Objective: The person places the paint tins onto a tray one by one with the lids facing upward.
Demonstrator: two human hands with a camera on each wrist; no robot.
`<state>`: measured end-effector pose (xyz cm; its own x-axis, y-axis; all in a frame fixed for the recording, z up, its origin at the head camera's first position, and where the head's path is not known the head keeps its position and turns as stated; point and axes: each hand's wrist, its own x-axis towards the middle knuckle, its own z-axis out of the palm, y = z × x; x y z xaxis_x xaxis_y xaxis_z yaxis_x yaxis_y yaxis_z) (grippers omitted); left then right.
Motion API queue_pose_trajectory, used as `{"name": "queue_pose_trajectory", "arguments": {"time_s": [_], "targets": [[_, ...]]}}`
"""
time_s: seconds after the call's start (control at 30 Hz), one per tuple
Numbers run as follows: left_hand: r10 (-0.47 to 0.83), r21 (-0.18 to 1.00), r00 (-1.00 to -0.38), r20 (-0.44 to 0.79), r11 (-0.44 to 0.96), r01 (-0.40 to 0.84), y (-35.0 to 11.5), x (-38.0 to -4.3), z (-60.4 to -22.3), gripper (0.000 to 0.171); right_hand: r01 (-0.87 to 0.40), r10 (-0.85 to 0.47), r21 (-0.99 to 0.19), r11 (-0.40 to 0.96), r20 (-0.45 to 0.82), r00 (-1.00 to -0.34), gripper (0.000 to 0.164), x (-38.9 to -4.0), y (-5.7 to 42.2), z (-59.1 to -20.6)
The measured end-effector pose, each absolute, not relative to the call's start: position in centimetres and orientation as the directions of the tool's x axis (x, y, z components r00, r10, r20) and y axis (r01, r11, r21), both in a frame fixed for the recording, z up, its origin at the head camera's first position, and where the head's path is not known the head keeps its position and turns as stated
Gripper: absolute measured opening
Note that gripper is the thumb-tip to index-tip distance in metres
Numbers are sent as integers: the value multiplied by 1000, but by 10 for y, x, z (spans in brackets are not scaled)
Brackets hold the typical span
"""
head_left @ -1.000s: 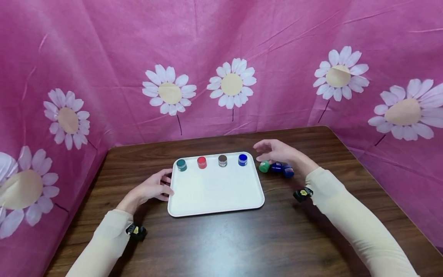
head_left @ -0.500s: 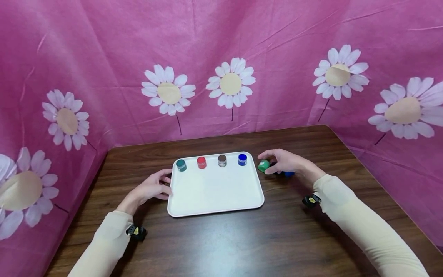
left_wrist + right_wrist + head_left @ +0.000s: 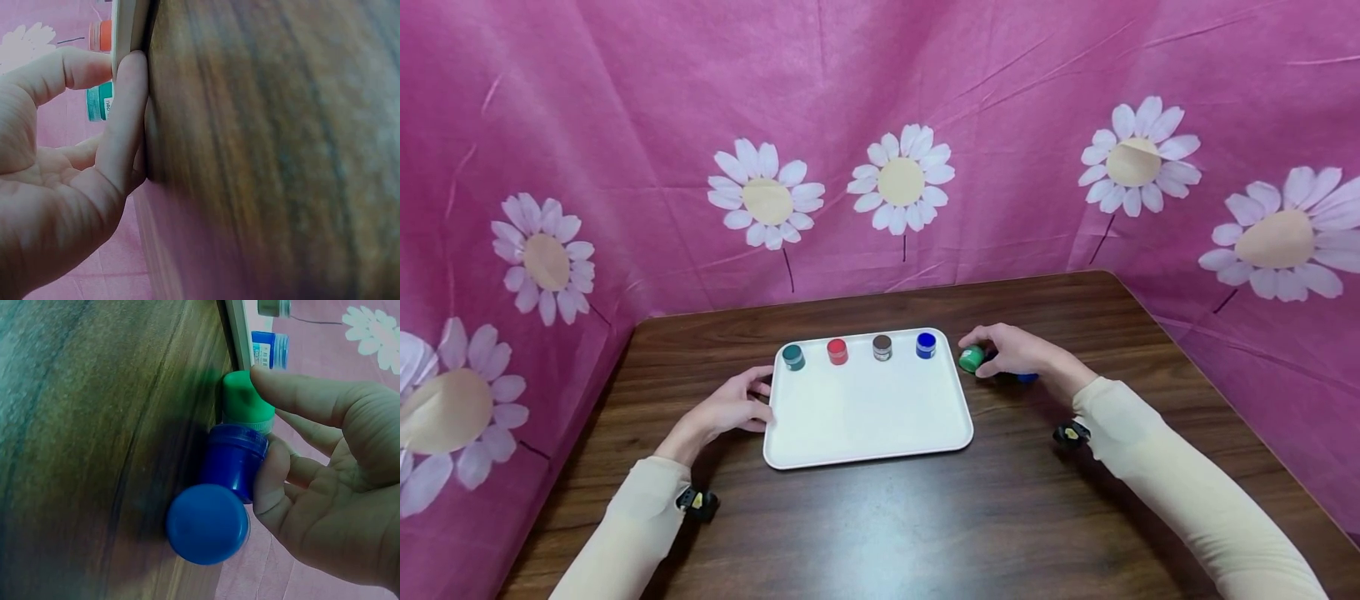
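Note:
My right hand (image 3: pixel 1018 350) is at the right of the tray, its thumb and fingers around a green paint jar (image 3: pixel 247 400) that lies on its side. A curled finger sits right at a dark blue paint jar (image 3: pixel 231 462) beside it, and a blue-lidded jar (image 3: pixel 207 524) lies lower in the right wrist view. In the head view the hand partly hides these blue jars. My left hand (image 3: pixel 730 406) holds the left edge of the white tray (image 3: pixel 868 417), thumb and fingertips at the rim.
Along the tray's far side stand a dark green jar (image 3: pixel 793 357), a red jar (image 3: pixel 837 351), a brown jar (image 3: pixel 882 347) and a blue jar (image 3: pixel 926 346). The brown wooden table (image 3: pixel 880 533) ends at a pink flowered cloth (image 3: pixel 850 275) behind.
My right hand has come down from above the lying jars and now grips the green one. The left hand, the tray and the jars on it have stayed in place.

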<state>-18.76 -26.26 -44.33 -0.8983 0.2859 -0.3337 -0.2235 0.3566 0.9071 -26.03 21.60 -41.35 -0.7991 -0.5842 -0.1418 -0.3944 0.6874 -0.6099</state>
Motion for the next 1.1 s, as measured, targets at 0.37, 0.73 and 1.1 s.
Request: {"name": "queue_pose_trajectory", "arguments": {"time_s": [0.37,0.73,1.1], "targets": [[285,903,-897,-337,366,-223,-262,-188,-442,92,-297,-490,-566,769,-223,-843,48,-260,205,-411],[283,905,-897,-339,360,-228,-261,-187,-442,93,-305,-495,-568,765,-214,-842,51,-260,202,-413],[287,903,-895,-341,364,-227,-260,-181,-441,93,-470,-570,-464,751,-97,-816,46,-259,203,-420]]}}
